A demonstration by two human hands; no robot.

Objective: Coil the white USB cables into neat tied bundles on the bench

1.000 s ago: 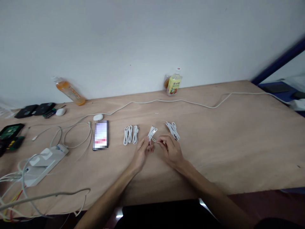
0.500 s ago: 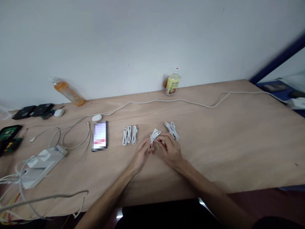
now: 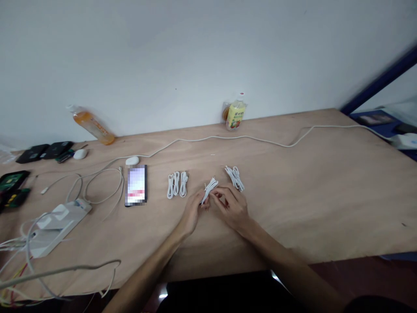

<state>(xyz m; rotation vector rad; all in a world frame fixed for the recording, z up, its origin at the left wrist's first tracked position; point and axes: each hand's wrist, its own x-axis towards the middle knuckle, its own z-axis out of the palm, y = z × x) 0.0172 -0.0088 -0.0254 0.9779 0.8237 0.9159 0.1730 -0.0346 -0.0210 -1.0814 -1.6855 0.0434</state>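
Note:
A folded white cable bundle is held between both hands above the table's middle. My left hand grips its lower left end. My right hand pinches its right side with thumb and fingers. Just beyond my right hand lies a cable bundle on the wooden table. Three coiled white cables lie side by side to the left of my hands.
A lit phone and a white rounded case lie left. A power strip with tangled cords is farther left. By the wall are an orange bottle and a yellow-labelled bottle. A long white cable crosses the table.
The held bundle has turned and dropped slightly between my hands. My right fingers have shifted a little lower along it.

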